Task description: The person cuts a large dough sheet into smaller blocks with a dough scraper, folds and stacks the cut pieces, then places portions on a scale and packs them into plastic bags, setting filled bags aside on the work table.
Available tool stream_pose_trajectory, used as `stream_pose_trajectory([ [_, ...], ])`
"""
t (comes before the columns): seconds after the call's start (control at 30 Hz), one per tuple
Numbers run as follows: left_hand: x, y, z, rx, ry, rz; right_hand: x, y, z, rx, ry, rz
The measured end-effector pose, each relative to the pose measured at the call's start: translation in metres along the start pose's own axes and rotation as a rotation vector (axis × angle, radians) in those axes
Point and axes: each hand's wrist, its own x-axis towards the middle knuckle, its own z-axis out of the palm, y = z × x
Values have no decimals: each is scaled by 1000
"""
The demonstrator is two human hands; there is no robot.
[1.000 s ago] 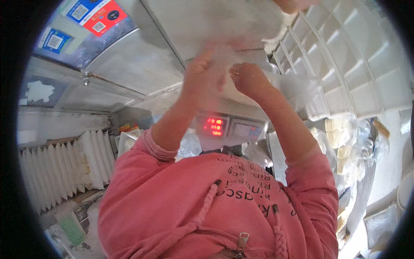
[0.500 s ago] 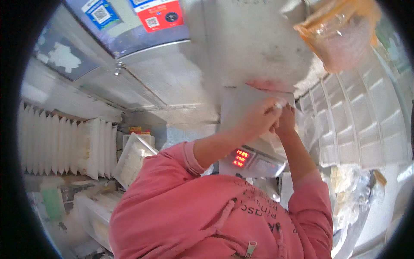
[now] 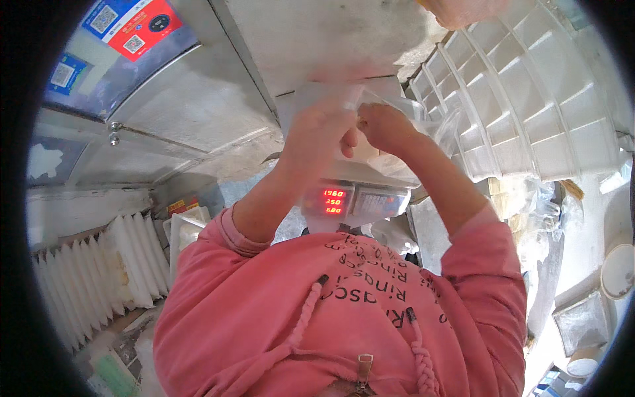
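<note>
Both my hands are over a digital scale (image 3: 357,198) with lit red digits on its front panel. A clear plastic bag (image 3: 395,99) spreads between and beyond my fingers. My right hand (image 3: 389,129) is closed, gripping the bag's gathered film. My left hand (image 3: 321,129) is smeared by motion, its fingers curled at the bag's other side. Something pale yellowish shows beneath the hands, but its kind is hidden.
White ribbed plastic trays (image 3: 509,99) lean on the right. A metal counter (image 3: 198,99) runs along the far left, with payment code cards (image 3: 135,30) behind it. Upright white slabs (image 3: 99,264) line the left. An orange-tinted bag (image 3: 463,10) shows at the top edge.
The view has turned, so the scale and hands sit further left in the picture. My hands have drawn slightly apart, more film shows between them, and the scale's digits differ.
</note>
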Motion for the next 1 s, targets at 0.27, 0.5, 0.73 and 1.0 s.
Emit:
stream_pose_trajectory([
  [0.27, -1, 7, 9, -75, -14, -45, -86, -10, -65, 1252, -148, 635],
  [0.5, 4, 9, 16, -129, -35, -64, -82, 3, -8, 1925, 603, 606],
  [0.73, 4, 6, 19, -102, -111, -56, -75, 1, 57, 1862, 538, 930],
  [1.0, 1, 3, 22, -104, -63, -129, -79, 4, 41, 1487, 303, 853],
])
